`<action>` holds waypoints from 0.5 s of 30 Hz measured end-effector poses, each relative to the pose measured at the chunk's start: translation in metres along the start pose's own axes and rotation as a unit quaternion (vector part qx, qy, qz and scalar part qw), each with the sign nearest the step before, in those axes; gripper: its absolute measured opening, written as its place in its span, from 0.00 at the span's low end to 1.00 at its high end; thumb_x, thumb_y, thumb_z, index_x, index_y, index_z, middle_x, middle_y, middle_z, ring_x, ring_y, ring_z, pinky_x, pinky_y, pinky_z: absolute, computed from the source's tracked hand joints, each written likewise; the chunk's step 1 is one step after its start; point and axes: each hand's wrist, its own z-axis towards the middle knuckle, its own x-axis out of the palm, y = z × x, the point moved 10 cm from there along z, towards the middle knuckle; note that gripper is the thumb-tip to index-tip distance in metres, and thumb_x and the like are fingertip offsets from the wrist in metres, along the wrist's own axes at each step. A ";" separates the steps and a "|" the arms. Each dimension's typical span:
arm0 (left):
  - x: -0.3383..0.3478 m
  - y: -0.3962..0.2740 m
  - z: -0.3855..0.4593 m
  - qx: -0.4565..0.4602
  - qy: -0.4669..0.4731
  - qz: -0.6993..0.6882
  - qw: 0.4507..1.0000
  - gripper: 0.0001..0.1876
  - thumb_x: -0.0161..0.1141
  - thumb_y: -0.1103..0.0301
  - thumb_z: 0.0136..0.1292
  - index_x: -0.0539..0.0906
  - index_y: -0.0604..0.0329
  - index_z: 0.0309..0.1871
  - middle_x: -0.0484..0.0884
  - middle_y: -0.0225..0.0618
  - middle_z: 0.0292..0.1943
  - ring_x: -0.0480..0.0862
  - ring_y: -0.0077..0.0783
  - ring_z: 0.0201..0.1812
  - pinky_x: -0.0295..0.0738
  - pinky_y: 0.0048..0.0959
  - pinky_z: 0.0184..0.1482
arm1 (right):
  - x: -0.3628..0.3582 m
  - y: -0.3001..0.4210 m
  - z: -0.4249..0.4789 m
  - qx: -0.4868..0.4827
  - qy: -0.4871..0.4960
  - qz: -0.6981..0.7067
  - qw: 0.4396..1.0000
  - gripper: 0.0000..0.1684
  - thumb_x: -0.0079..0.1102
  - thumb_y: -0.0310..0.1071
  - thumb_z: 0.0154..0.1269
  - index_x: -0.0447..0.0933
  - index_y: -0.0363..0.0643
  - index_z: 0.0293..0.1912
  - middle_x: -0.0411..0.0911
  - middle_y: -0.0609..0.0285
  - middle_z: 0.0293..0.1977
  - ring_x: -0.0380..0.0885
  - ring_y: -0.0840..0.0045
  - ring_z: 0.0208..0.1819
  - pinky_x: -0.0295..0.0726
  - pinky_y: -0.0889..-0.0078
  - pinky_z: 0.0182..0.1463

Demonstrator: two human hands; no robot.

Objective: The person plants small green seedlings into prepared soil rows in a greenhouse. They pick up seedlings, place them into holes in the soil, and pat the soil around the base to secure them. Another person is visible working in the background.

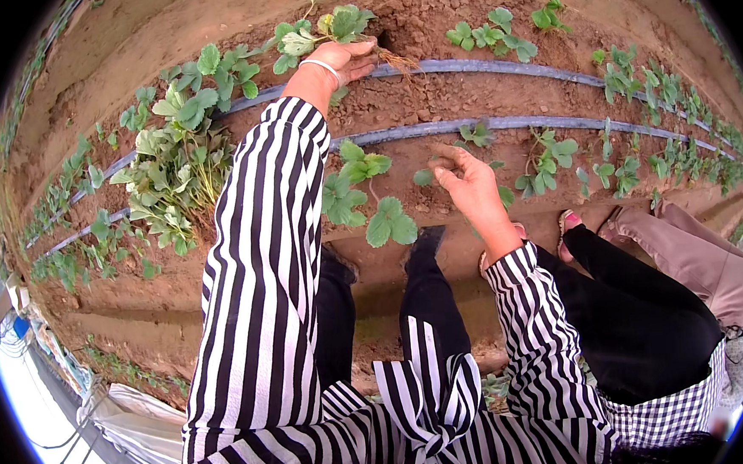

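Note:
My left hand point(348, 60), with a white band at its wrist, grips a strawberry seedling point(349, 24) over the far drip hose. The seedling lies sideways, leaves to the left and bare brown roots point(401, 60) pointing right. Just beyond the roots is a dark hole point(386, 38) in the soil. My right hand point(468, 178) hovers over the near side of the bed, thumb and forefinger slightly apart, with nothing visible between them. Left of my left forearm rests a thick bundle of loose seedlings point(172, 161), its roots partly hidden by my sleeve.
Two drip hoses point(499, 123) run along the raised soil bed point(427, 104). Strawberry plants point(549, 160) stand along both hoses. At right, close beside me, are two people's legs point(630, 293) in the furrow. White sheeting point(143, 415) lies at lower left.

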 end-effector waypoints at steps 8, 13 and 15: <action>-0.040 -0.033 0.024 0.100 -0.075 -0.003 0.992 0.20 0.60 0.74 0.56 0.72 0.58 0.53 0.74 0.33 0.50 0.71 0.34 0.54 0.68 0.29 0.58 | -0.014 -0.014 -0.007 0.054 0.011 0.124 0.991 0.20 0.52 0.23 0.57 0.71 0.35 0.51 0.76 0.59 0.41 0.73 0.85 0.37 0.73 0.83 0.42; -0.038 -0.054 0.029 0.188 -0.114 0.093 0.971 0.21 0.63 0.74 0.54 0.72 0.61 0.53 0.76 0.33 0.49 0.74 0.31 0.51 0.69 0.28 0.54 | -0.014 -0.001 0.000 0.042 0.020 0.103 0.994 0.19 0.52 0.22 0.58 0.71 0.35 0.51 0.76 0.58 0.41 0.73 0.84 0.37 0.74 0.82 0.42; -0.079 -0.071 0.053 0.259 -0.148 0.257 0.919 0.17 0.61 0.73 0.52 0.77 0.64 0.47 0.79 0.36 0.43 0.78 0.33 0.43 0.72 0.27 0.46 | 0.001 0.010 0.002 0.037 0.043 0.101 0.993 0.18 0.51 0.22 0.58 0.71 0.35 0.50 0.76 0.58 0.42 0.73 0.84 0.37 0.74 0.82 0.42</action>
